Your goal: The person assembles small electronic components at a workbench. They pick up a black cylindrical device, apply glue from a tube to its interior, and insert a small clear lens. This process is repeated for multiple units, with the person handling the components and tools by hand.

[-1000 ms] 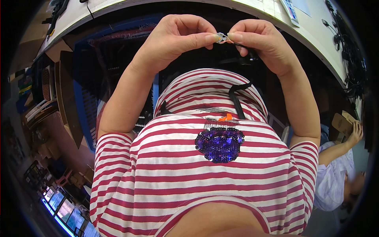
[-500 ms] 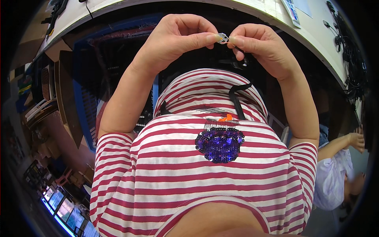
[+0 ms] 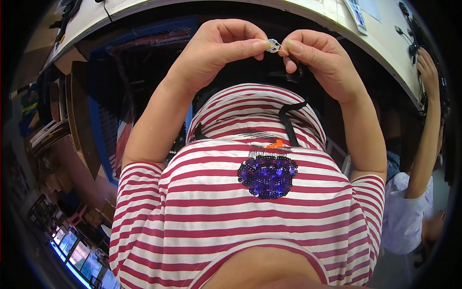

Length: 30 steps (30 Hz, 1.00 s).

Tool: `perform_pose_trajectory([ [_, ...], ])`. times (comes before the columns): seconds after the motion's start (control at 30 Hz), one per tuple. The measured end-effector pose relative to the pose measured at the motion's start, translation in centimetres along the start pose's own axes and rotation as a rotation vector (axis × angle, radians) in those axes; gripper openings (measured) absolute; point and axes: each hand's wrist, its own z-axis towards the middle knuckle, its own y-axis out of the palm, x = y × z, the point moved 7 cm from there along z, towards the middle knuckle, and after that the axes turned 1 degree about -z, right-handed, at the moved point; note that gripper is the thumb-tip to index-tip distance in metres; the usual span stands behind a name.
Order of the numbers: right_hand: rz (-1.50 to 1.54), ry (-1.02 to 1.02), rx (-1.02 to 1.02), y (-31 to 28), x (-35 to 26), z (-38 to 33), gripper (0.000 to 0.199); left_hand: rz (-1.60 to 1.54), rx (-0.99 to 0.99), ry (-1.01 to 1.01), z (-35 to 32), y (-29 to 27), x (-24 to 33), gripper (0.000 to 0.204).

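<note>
Both of my hands are raised in front of me, close together near the white table's edge. Between thumb and forefinger, my left hand (image 3: 226, 45) pinches a small whitish part with dark holes (image 3: 274, 45), too small to name for sure. A thin, pale orange wire (image 3: 283, 48) runs from this part to my right hand (image 3: 315, 55), whose thumb and forefinger are closed on it. Below the right fingers is a dark, rounded thing (image 3: 296, 73), partly hidden and hard to make out.
A white table (image 3: 332, 10) curves across the far side. Black cables (image 3: 411, 36) lie on its right part, where a co-worker's hand (image 3: 427, 72) reaches in. A blue plastic crate (image 3: 103, 130) stands at my left, beside cardboard (image 3: 84, 111).
My hands have shifted slightly, and a little more of the wire shows between them. At the right, the co-worker's arm has stretched forward to the cables on the table.
</note>
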Motion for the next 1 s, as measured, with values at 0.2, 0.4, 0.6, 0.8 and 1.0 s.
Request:
perform_pose_trajectory([
  [0.2,-0.053,0.045,-0.059,-0.2,0.0,0.0,0.021,0.008,0.005,-0.024,-0.1,0.1,0.1,0.017],
  [0.4,-0.090,-0.043,0.022,-0.2,-0.6,-0.3,0.020,-0.017,-0.001,-0.018,-0.1,0.3,-0.3,0.018],
  [0.6,-0.034,-0.063,0.065,0.2,-0.5,-0.4,0.019,-0.158,0.039,0.008,-0.2,0.6,-1.1,0.018],
  [0.8,-0.193,-0.336,0.324,0.5,-1.5,-1.0,0.018,-0.307,0.193,0.148,0.0,0.7,-1.5,0.015],
  [1.0,-0.475,-0.448,0.400,0.0,-1.6,-1.1,0.014,-0.106,0.250,0.157,-0.1,0.7,-1.4,0.014],
])
